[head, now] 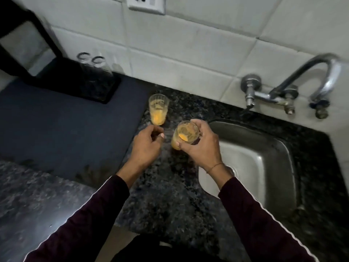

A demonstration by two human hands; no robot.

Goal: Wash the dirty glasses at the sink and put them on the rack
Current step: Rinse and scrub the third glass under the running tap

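Observation:
Two dirty glasses with orange residue are on the dark granite counter. One glass (158,108) stands upright near the wall, untouched. My right hand (201,146) grips the second glass (184,133), tilted, just left of the steel sink (264,163). My left hand (146,145) hovers below the standing glass with fingers loosely curled, holding nothing. Two clear glasses (92,62) stand on a black rack (90,87) at the back left.
A chrome tap (306,80) is mounted on the tiled wall above the sink, with no water running. A dark mat (62,129) covers the counter at left. A wall socket (146,3) sits at the top. The counter's front edge runs below my arms.

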